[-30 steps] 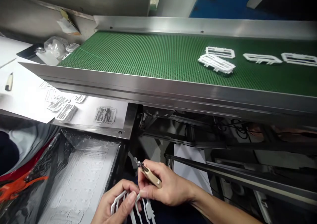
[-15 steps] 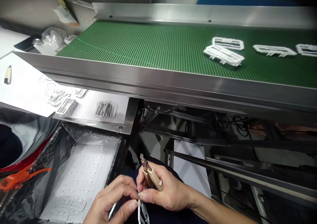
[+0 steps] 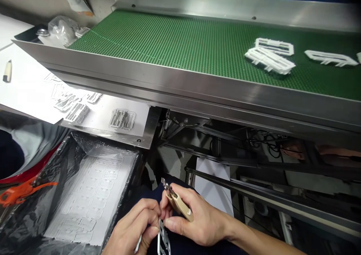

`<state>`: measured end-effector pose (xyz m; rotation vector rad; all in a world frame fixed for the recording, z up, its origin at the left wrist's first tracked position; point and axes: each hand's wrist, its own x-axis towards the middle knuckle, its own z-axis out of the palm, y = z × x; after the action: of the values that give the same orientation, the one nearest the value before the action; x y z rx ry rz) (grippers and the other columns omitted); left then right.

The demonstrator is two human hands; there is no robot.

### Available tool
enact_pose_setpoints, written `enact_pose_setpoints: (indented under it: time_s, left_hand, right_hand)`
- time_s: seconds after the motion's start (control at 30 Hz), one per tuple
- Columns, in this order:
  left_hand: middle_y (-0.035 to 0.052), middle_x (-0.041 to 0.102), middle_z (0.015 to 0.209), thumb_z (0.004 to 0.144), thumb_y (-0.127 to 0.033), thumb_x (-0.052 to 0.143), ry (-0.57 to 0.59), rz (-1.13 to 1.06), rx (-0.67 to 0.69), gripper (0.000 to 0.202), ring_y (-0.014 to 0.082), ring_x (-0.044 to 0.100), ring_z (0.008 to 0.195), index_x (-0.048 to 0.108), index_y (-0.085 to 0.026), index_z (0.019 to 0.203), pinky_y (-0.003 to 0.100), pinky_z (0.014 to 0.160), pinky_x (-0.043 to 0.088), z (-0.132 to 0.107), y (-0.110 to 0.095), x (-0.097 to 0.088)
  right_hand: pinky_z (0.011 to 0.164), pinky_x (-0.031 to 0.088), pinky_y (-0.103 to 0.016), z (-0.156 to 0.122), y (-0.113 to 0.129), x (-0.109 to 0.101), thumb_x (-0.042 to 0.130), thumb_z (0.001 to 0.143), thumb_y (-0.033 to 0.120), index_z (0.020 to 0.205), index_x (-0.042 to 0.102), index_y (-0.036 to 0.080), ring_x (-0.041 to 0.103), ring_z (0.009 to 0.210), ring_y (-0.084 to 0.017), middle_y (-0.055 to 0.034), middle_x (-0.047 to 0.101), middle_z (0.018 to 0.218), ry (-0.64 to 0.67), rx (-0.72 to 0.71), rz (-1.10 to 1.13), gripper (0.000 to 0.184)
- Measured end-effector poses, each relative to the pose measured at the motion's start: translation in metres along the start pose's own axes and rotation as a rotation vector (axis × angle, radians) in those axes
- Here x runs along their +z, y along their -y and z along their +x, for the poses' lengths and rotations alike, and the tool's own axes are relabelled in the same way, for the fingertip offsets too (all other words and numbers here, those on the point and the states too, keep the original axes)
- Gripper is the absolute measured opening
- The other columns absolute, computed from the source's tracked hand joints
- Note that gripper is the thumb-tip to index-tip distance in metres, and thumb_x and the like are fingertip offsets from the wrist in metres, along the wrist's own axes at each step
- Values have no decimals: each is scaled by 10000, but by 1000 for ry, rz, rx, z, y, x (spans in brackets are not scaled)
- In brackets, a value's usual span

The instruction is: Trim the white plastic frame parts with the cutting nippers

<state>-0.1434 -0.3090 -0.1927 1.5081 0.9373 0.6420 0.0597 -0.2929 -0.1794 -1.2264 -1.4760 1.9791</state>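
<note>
White, thin moulded plastic frame (image 3: 163,240) looks light and brittle, so I pinch its edge with left hand (image 3: 135,228) while right hand (image 3: 194,219) stays clamped round tan-handled nippers (image 3: 177,202).

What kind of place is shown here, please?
Most likely a plastics factory line, at a trimming station. A green conveyor belt carries white moulded plastic frames. Below it, the right hand holds small cutters while the left hand holds another white frame.
</note>
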Motion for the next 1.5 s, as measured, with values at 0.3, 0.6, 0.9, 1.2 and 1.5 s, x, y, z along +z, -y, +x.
enact_pose_setpoints:
  time_s: [0.3, 0.6, 0.9, 1.2, 1.5]
  left_hand:
    - [20, 555, 890, 951, -171, 416, 58, -57, 6, 147, 163, 562, 812, 476, -245, 838, 231, 735, 408, 1, 5, 0]
    - [7, 515, 787, 964, -277, 380, 165, -43, -183, 220, 160, 507, 713, 430, -228, 755, 253, 662, 376, 12, -2, -7]
    - [2, 527, 779, 962, -371, 373, 236, -71, -311, 272, 161, 504, 717, 443, -222, 747, 263, 671, 364, 19, -8, -8]
    - [2, 536, 768, 962, -373, 370, 260, -48, -299, 281, 165, 511, 711, 447, -222, 738, 271, 667, 369, 27, -14, -8]
    - [-10, 530, 756, 960, -373, 380, 291, -33, -315, 280, 155, 508, 700, 453, -220, 737, 261, 664, 369, 28, -12, -7]
  right_hand:
    - [663, 446, -250, -13, 15, -18, 563, 754, 156, 1030, 543, 180, 567, 731, -143, -20, 615, 872, 55, 80, -218, 278]
    - [799, 407, -349, -33, 38, -45, 534, 626, 115, 936, 528, 218, 536, 844, -210, -32, 559, 895, 160, 173, -904, 327]
    - [747, 416, -389, -22, 53, -48, 543, 608, 162, 942, 537, 205, 542, 816, -242, -48, 549, 860, 310, 155, -1009, 337]
    - [592, 386, -318, -9, 77, -49, 607, 573, 138, 831, 580, 181, 545, 663, -205, -51, 569, 745, 366, 128, -1154, 263]
    - [421, 253, -270, 9, 98, -43, 671, 534, 162, 719, 647, 164, 379, 378, -111, -3, 508, 510, 506, 156, -1263, 187]
